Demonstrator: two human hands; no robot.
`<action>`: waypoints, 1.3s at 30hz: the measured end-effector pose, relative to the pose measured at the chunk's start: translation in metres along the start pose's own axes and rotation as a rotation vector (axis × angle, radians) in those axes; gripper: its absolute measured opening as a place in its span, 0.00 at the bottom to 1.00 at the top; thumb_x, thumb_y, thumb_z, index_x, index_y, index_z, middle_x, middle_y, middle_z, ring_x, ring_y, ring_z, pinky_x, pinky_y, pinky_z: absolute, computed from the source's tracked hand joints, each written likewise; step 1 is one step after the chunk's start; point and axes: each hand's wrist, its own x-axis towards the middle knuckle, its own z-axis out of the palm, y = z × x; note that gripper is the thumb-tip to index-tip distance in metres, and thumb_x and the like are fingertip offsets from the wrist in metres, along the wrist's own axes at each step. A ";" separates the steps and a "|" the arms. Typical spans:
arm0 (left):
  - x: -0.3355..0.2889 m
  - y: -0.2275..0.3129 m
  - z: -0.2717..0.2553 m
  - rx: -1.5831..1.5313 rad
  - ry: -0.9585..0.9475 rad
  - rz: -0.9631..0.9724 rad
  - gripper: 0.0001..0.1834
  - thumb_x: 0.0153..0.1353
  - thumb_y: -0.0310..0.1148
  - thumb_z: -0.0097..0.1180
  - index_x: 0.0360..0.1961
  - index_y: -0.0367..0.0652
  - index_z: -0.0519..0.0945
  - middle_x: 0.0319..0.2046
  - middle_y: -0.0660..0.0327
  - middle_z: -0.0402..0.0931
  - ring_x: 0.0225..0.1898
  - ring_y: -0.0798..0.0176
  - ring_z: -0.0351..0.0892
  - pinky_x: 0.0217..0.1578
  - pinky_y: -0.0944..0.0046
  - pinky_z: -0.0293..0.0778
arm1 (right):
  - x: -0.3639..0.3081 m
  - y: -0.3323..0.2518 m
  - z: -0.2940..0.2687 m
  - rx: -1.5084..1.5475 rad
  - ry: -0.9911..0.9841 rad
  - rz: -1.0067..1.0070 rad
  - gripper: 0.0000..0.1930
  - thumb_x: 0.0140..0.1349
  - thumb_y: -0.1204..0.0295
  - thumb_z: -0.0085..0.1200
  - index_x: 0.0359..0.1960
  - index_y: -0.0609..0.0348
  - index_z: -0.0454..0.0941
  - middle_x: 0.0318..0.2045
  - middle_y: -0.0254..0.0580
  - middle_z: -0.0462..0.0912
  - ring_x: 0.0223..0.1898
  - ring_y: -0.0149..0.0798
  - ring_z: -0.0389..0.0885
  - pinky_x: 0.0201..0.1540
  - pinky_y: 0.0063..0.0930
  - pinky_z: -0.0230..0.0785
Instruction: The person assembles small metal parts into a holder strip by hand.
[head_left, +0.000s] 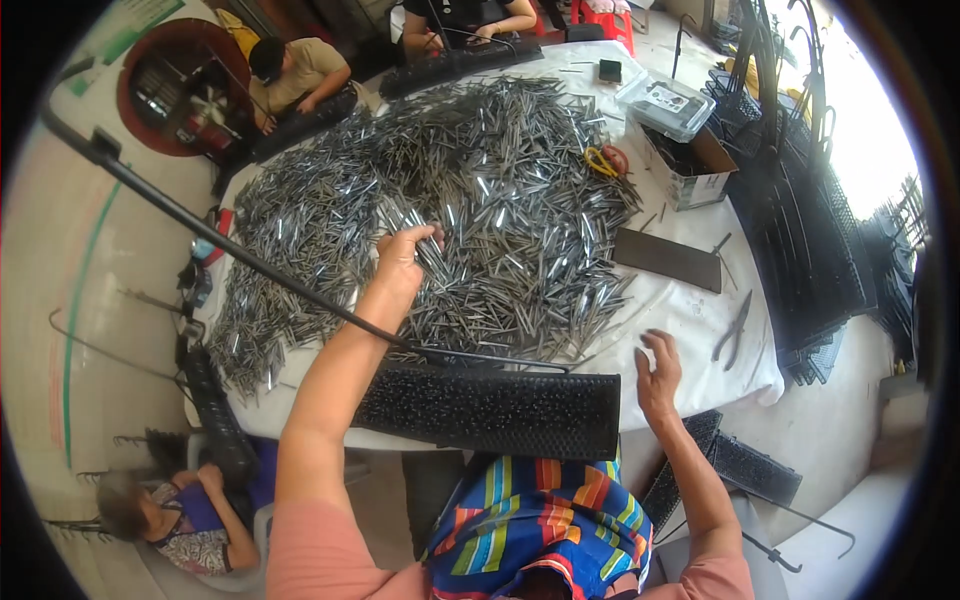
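My left hand (402, 250) reaches over a large heap of thin metal pins (520, 200) on the table, its fingers closed round a small bunch of pins (433, 262). Next to the table's front edge, my right hand (657, 375) is held with its fingers apart and nothing in it. Between my arms lies a black perforated panel (490, 410) with small shiny dots over its surface. A long black rod (270, 270) runs from the panel's far edge to the upper left, passing by my left forearm.
On the table's right are a dark flat plate (667, 259), pliers (733, 332), yellow-handled scissors (604, 160) and a box (690, 175) with a clear plastic container (672, 108). Black panels (800, 230) stack at the right. Other people sit around the table; a fan (190, 95) stands behind.
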 end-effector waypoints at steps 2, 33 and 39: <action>-0.002 -0.006 0.014 -0.057 -0.013 -0.006 0.09 0.48 0.16 0.60 0.33 0.31 0.78 0.28 0.52 0.81 0.27 0.54 0.83 0.28 0.57 0.82 | 0.029 -0.038 0.023 0.334 -0.056 0.061 0.11 0.60 0.73 0.55 0.43 0.64 0.77 0.37 0.48 0.80 0.39 0.41 0.81 0.42 0.29 0.71; -0.015 -0.044 0.028 0.533 -0.606 -0.335 0.16 0.41 0.20 0.64 0.35 0.33 0.78 0.25 0.56 0.80 0.23 0.63 0.80 0.26 0.64 0.78 | 0.144 -0.112 0.194 1.493 -0.818 0.851 0.23 0.63 0.50 0.51 0.44 0.58 0.76 0.39 0.37 0.78 0.42 0.33 0.76 0.43 0.34 0.72; -0.009 -0.055 0.027 0.821 -0.734 -0.447 0.22 0.38 0.21 0.63 0.39 0.31 0.76 0.25 0.55 0.79 0.24 0.61 0.79 0.28 0.61 0.77 | 0.154 -0.083 0.198 1.197 -0.557 0.645 0.21 0.68 0.59 0.44 0.40 0.69 0.79 0.35 0.51 0.83 0.35 0.41 0.82 0.45 0.36 0.72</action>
